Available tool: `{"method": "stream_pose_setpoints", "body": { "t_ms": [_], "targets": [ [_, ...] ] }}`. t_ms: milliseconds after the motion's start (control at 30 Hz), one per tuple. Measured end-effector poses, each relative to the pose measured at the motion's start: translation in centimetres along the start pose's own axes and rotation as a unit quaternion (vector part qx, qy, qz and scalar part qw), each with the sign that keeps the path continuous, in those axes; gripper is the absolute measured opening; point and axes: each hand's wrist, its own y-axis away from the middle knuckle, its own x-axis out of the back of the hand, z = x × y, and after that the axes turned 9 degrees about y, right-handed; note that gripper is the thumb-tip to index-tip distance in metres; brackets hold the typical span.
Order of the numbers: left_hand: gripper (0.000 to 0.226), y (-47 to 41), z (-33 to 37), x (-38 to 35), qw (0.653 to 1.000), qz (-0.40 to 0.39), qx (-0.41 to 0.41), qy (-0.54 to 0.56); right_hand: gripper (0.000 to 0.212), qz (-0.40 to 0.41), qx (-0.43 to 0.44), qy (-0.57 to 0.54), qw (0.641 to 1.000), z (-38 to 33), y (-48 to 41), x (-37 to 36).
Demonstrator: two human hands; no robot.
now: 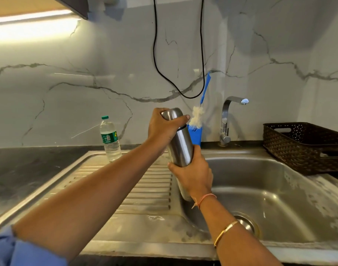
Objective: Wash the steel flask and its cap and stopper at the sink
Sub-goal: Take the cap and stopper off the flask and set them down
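Steel meets steel here. The steel flask (180, 144) is held tilted in the air above the sink (270, 179), over the line where the ribbed drainboard (126, 179) meets the basin, with its top leaning back and to the left. Its cap (173, 113) is on, with a dark ring showing just below it.

The left hand (160, 129) is wrapped over the cap, thumb across the near side and fingers round the far side. The right hand (193, 175) clasps the flask's lower end from beneath, fingers curled round the body.

At the drainboard's back edge a clear water bottle (110, 139) with a green lid stands upright. Along the sink's back edge, just behind the flask, a blue holder (195, 134) carries a bottle brush (198, 117), with white bristles above the rim and a blue handle slanting up against the marble wall. The tap (225, 120) stands to its right. A brown woven basket (298, 148) sits at the back-right corner of the dark table (20, 166). A black cable (155, 54) loops down the wall.
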Motion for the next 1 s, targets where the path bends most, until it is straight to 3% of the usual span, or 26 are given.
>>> {"method": "stream_pose_setpoints", "body": {
  "t_ms": [133, 233, 400, 533, 633, 733, 900, 1000],
  "targets": [
    [0.059, 0.4, -0.5, -0.5, 0.993, -0.103, 0.042, 0.036, 0.066, 0.019, -0.033, -0.024, 0.999, 1.0, -0.8, 0.3],
    [0.065, -0.2, -0.5, -0.1, 0.983, -0.172, 0.04, 0.055, 0.068, 0.018, -0.064, -0.105, 0.992, 1.6, -1.1, 0.4],
    [0.108, -2.3, 0.5, 1.4, 0.951, -0.263, 0.097, 0.132, 0.069, -0.04, -0.011, -0.203, 0.978, 2.0, -1.1, 0.1],
    [0.067, -3.0, 1.4, 2.4, 0.916, -0.346, 0.135, 0.149, 0.068, -0.062, 0.014, -0.206, 0.977, 1.5, -0.7, -0.4],
    [0.042, -2.4, 1.2, 1.3, 0.951, -0.29, 0.095, 0.058, 0.068, -0.009, 0.001, -0.115, 0.993, 1.3, -0.5, -0.3],
    [0.055, -0.8, 0.8, -0.9, 0.982, -0.165, 0.073, -0.048, 0.066, 0.045, -0.038, -0.044, 0.997, 1.4, -0.5, -0.1],
    [0.05, -0.3, 1.6, -1.2, 0.961, -0.253, 0.065, -0.087, 0.071, 0.045, -0.068, -0.099, 0.992, 2.0, -0.8, -0.1],
    [0.08, -0.9, 2.0, -0.5, 0.976, -0.197, 0.062, -0.064, 0.073, 0.036, -0.042, -0.095, 0.994, 2.2, -1.0, 0.2]
  ]
}}
